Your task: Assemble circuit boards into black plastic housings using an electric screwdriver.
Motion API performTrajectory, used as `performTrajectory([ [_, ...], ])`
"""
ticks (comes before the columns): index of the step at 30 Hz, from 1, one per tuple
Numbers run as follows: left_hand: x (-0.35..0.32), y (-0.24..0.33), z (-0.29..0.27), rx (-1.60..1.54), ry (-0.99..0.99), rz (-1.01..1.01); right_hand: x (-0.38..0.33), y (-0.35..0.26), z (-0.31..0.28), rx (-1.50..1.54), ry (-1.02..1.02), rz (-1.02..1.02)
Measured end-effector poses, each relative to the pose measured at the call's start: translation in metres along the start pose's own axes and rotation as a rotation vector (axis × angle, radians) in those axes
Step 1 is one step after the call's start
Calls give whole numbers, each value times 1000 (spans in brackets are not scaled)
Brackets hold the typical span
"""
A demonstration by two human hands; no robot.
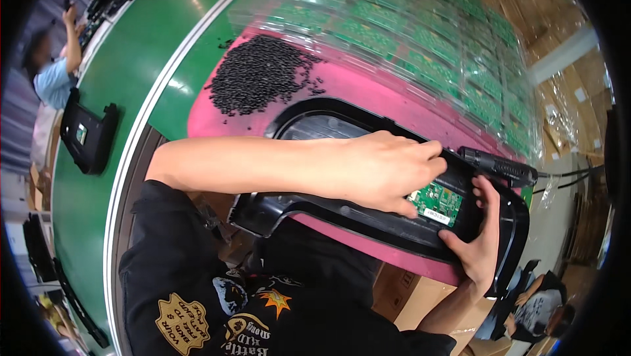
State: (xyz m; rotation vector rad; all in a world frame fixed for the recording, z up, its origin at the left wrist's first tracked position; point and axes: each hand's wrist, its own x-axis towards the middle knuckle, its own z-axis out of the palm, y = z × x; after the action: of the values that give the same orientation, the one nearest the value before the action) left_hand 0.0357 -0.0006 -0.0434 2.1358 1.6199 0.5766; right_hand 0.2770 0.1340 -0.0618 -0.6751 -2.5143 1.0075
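A green circuit board (439,203) with a white label lies in the right part of a long black plastic housing (355,214). From the left, my left arm reaches across the housing, and my left hand (394,168) is curled over the board's left side. Its thumb is at the board's lower left corner; the other fingertips are partly hidden. My right hand (482,241) is at the housing's right end, thumb and fingers apart on either side of the board's right end. Just beyond it a black electric screwdriver (499,166) with a cable lies at the housing's far edge.
Black screws (256,76) form a pile on the pink mat (204,109). Clear plastic trays (394,27) of green boards stand behind. Across a white rail (148,103), another black housing (89,132) lies on the green belt (154,34). Two other people sit farther off, left and lower right.
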Motion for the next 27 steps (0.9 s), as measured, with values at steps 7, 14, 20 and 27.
performTrajectory([
  [7, -40, -33, -65, 245, 459, -100, -9, 12, -34, -97, 472, 7],
  [14, -82, -80, -64, 291, 158, -359, 30, 48, -111, -520, 215, 314],
  [20, -77, -90, -56, 271, 200, -217, 63, 32, -79, 114, 347, 385],
  [27, -66, -84, -63, 209, 229, -294, 88, -6, -15, 834, 370, -84],
])
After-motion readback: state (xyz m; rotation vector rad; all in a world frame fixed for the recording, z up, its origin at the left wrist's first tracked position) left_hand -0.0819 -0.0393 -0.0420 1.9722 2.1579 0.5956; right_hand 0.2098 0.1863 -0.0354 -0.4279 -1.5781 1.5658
